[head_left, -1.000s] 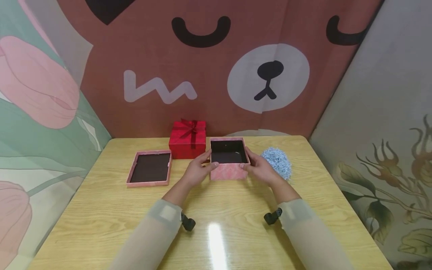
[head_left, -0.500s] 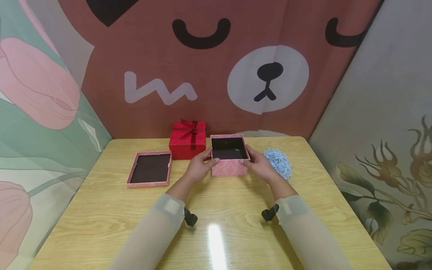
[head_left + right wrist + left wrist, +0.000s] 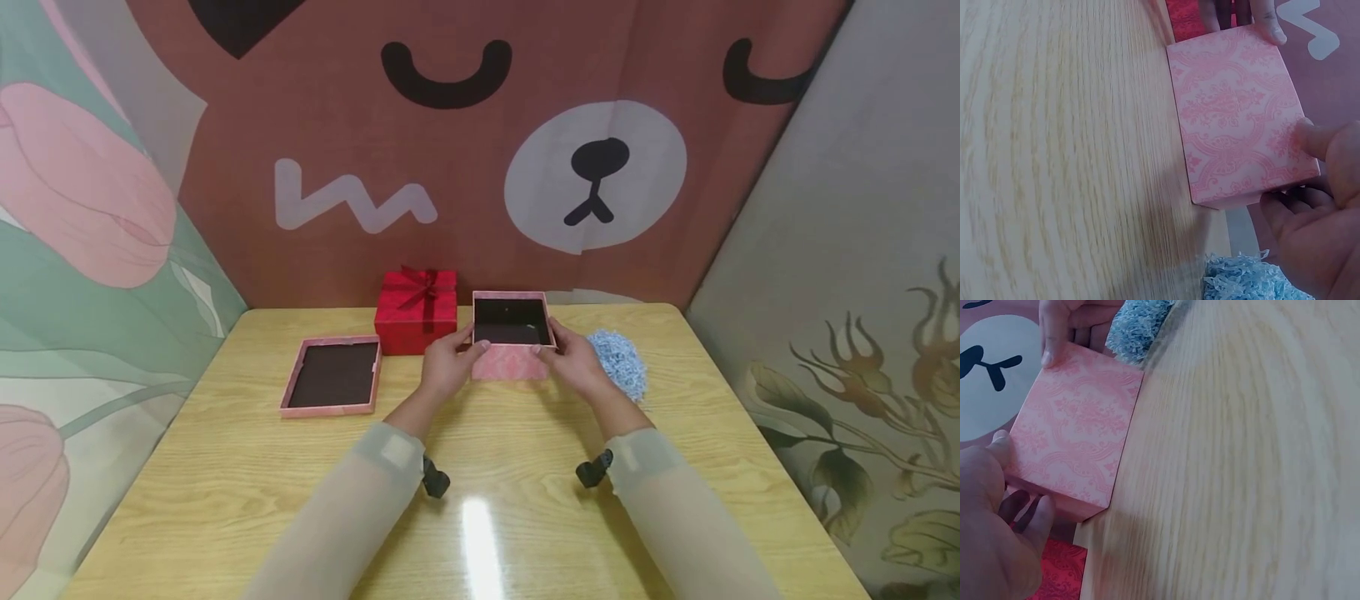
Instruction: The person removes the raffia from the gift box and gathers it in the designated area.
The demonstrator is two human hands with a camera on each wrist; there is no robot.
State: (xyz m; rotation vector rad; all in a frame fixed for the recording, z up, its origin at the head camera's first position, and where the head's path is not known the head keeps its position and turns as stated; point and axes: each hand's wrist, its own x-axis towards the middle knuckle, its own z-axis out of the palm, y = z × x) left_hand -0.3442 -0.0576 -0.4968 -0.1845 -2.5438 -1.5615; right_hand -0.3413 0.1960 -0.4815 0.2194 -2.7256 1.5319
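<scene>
A pink patterned gift box (image 3: 510,363) with a dark inside stands without its lid near the back of the table. My left hand (image 3: 448,367) grips its left side, thumb over the front wall and fingers along the side. On the opposite side my right hand (image 3: 576,363) holds it the same way. The left wrist view shows the box's front wall (image 3: 1079,425) between both hands. In the right wrist view, the right thumb presses that pink wall (image 3: 1235,112) near its upper edge. Nothing can be seen inside the box.
A red gift box (image 3: 416,321) with a dark red bow stands just left of the pink box. The pink lid (image 3: 333,375) lies upside down further left. Light blue shredded paper (image 3: 618,363) is heaped at the right. A curtain with a bear print (image 3: 465,167) hangs behind the table (image 3: 480,450).
Both hands have moved the pink box away from me, towards the back of the table and slightly right. The red box, lid and shredded paper have stayed put.
</scene>
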